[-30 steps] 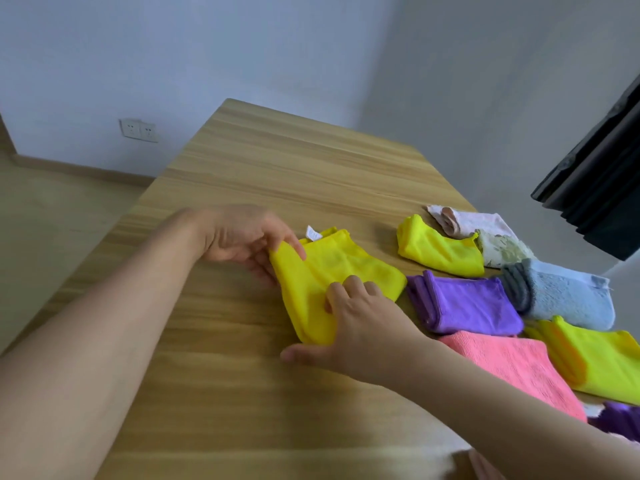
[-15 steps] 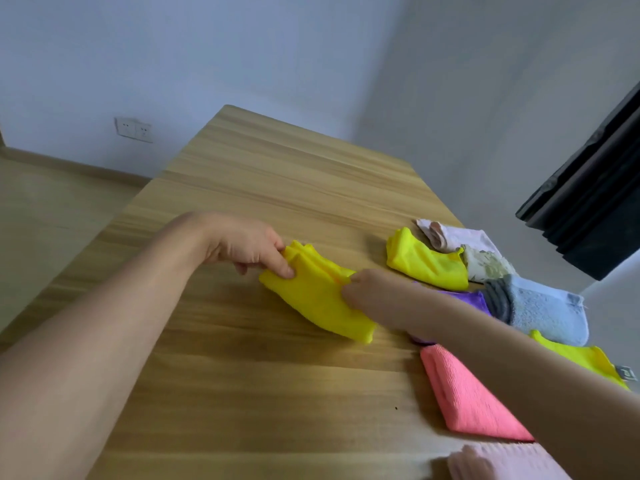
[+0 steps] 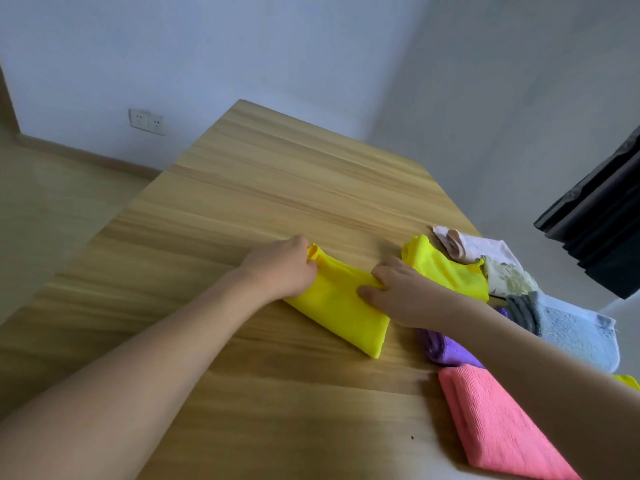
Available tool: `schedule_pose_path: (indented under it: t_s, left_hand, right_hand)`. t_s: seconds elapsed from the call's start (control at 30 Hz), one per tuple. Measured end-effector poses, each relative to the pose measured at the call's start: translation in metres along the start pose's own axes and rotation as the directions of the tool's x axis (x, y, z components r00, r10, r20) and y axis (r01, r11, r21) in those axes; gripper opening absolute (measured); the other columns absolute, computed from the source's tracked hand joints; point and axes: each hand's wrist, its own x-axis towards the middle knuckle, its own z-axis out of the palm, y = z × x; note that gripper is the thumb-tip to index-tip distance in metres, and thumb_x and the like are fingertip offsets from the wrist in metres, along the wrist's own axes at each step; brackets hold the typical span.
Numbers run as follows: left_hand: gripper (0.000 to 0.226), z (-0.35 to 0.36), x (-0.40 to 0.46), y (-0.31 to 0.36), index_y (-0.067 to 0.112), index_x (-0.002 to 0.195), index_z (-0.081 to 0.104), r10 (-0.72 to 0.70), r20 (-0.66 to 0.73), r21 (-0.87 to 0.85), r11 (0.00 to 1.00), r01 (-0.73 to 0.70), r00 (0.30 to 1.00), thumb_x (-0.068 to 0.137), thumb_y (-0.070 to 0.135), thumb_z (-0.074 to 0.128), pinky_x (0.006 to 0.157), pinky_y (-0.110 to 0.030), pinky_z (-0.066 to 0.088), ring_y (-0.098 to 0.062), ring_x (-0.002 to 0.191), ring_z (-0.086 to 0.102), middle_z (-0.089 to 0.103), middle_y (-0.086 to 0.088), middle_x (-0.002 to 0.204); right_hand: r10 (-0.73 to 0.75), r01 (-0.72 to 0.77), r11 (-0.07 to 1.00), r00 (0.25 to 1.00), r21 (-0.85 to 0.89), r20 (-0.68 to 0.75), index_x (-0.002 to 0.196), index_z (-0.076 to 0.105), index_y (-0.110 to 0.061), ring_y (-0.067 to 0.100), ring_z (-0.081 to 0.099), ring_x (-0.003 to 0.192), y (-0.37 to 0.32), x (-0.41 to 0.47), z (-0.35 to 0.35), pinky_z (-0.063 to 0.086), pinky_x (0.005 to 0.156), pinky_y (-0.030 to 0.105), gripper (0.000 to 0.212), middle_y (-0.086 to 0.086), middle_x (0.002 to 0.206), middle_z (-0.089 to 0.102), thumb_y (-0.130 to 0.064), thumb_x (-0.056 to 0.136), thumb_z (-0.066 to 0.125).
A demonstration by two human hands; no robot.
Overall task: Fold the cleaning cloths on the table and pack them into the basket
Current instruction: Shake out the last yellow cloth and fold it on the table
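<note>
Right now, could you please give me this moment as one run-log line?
step: folding yellow cloth | left hand: grips far end | right hand: pinches right edge | folded cloths: on table, right | basket: unseen

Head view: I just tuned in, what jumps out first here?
Mid-table, a folded bright yellow cloth is gripped at both ends, the left hand at its far-left end and the right hand at its right edge. Along the table's right side lie folded cloths: another yellow cloth, a light blue one, a purple one and a pink cloth. No basket shows.
</note>
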Motion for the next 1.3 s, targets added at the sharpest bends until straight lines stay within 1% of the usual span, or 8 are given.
schedule_pose_path:
  t_s: [0.1,0.33,0.47,0.57,0.7,0.9,1.13,1.3]
  left_hand:
    - [0.037,0.006,-0.001,0.003,0.014,0.122,0.043,-0.006,-0.083,0.066,0.998,0.011,0.997,0.096,0.039,0.04,0.081,-0.038,0.042,-0.036,0.113,0.055,0.059,-0.014,0.124]
    - [0.058,0.012,0.006,-0.003,0.017,0.135,0.046,-0.044,0.058,0.131,0.991,0.036,0.997,0.088,0.051,0.046,0.106,-0.04,0.03,-0.034,0.132,0.031,0.037,-0.012,0.142]
    - [0.038,0.004,0.009,0.008,0.012,0.09,0.062,-0.046,0.1,-0.29,0.954,0.073,0.994,0.073,0.045,0.056,0.077,-0.038,0.048,-0.029,0.097,0.061,0.066,-0.011,0.099]
    - [0.02,-0.007,0.027,0.031,0.014,0.094,0.055,-0.063,0.013,-0.493,0.868,0.061,0.998,0.079,0.025,0.061,0.057,-0.032,0.038,-0.019,0.074,0.052,0.056,-0.003,0.081]
    - [0.027,-0.027,0.066,0.078,0.022,0.104,0.054,-0.01,-0.121,-0.685,0.724,-0.076,0.993,0.078,0.016,0.058,0.063,-0.029,0.038,-0.016,0.075,0.05,0.056,0.0,0.085]
    - [0.007,-0.036,0.134,0.147,0.016,0.09,0.052,-0.027,-0.217,-0.732,0.666,-0.144,0.976,0.086,0.011,0.049,0.055,-0.029,0.029,-0.017,0.064,0.04,0.044,0.0,0.07]
    - [0.025,0.029,0.201,0.183,0.002,0.112,0.054,-0.176,-0.115,-0.785,0.619,0.019,0.978,0.092,0.013,0.045,0.057,-0.031,0.032,-0.024,0.073,0.043,0.048,-0.005,0.082]
    - [0.028,0.077,0.232,0.157,0.01,0.112,0.054,-0.145,-0.119,-0.439,0.895,0.079,0.982,0.09,0.021,0.042,0.079,-0.034,0.039,-0.032,0.098,0.051,0.058,-0.014,0.117]
  right_hand:
    - [0.009,-0.008,0.999,1.0,0.052,-0.019,0.126,0.041,-0.012,0.029,0.043,0.124,-0.001,0.008,0.011,0.033,0.096,0.03,0.038,0.014,0.132,0.046,-0.039,0.099,0.041]
    - [0.054,-0.059,0.997,0.992,0.041,0.118,0.124,0.051,-0.009,0.026,0.052,0.114,-0.002,0.015,0.002,0.039,0.081,0.028,0.042,0.011,0.128,0.054,-0.039,0.095,0.049]
    - [0.023,-0.057,0.984,0.98,0.17,0.199,0.125,0.053,-0.011,0.026,0.057,0.108,0.01,0.009,-0.022,0.046,0.094,0.037,0.04,0.009,0.121,0.058,-0.037,0.094,0.052]
    - [0.022,-0.053,0.942,0.995,0.333,0.096,0.114,0.056,-0.017,0.026,0.06,0.09,0.033,0.014,-0.046,0.052,0.083,0.038,0.028,0.008,0.105,0.059,-0.034,0.092,0.057]
    - [0.097,-0.005,0.833,0.986,0.553,-0.137,0.105,0.057,-0.025,0.02,0.058,0.074,0.073,0.036,-0.077,0.053,0.061,0.032,0.018,0.005,0.096,0.06,-0.028,0.089,0.064]
    - [0.273,0.09,0.669,0.894,0.738,-0.356,0.098,0.063,-0.024,0.021,0.059,0.086,0.143,0.087,-0.117,0.052,0.072,0.033,0.018,0.009,0.103,0.063,-0.011,0.087,0.06]
    - [0.348,-0.042,0.807,0.84,0.589,-0.416,0.107,0.07,-0.019,0.02,0.055,0.093,0.198,0.145,-0.102,0.042,0.075,0.025,0.04,0.005,0.103,0.061,0.0,0.084,0.044]
    - [0.318,-0.095,0.843,0.883,0.53,-0.346,0.106,0.069,-0.022,0.025,0.059,0.102,0.22,0.183,-0.048,0.042,0.073,0.025,0.036,0.005,0.111,0.065,-0.004,0.083,0.048]
